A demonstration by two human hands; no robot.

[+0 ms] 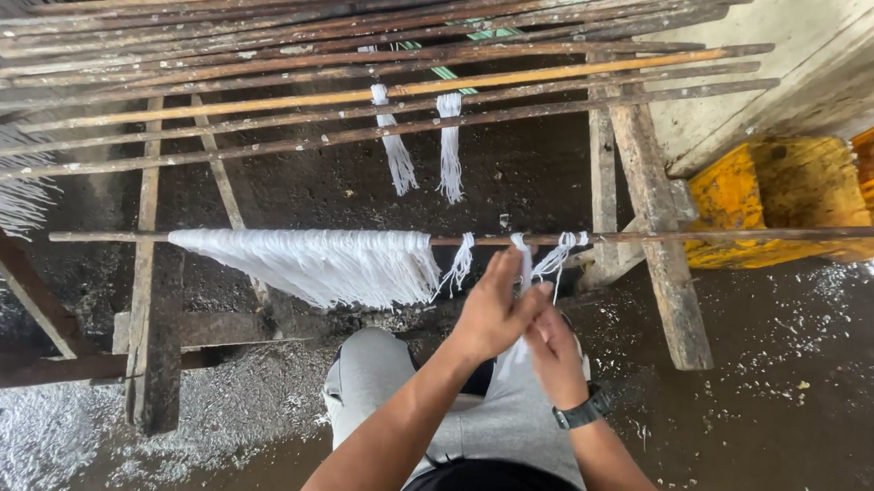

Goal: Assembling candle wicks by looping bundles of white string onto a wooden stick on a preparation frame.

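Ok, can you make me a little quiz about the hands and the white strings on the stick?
1. True or false: the left hand and right hand are up at the white strands on the near stick.
2. Which wrist wears the watch?
3. The big white bundle hangs: A) to the left of the hands, B) to the right, C) on the yellow basin.

Key: 1 true. 2 the right. 3 A.
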